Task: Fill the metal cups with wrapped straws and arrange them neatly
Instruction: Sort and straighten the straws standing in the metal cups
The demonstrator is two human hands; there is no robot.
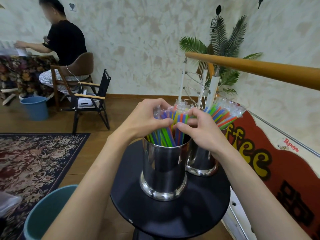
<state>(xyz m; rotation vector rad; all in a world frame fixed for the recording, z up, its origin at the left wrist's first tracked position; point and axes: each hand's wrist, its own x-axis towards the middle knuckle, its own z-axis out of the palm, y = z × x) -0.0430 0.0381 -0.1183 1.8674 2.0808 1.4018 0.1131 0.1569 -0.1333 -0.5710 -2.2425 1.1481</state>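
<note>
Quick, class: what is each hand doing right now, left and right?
Left hand: fingers curled round the wrapped straws in the near metal cup.
Right hand: gripping the same bundle.

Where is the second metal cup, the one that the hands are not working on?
In the head view, the second metal cup stands right of the near cup, behind the right hand.

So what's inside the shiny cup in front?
Colourful wrapped straws stand inside the front metal cup, gathered by the left hand and right hand. The cup's wall hides their lower ends.
</note>
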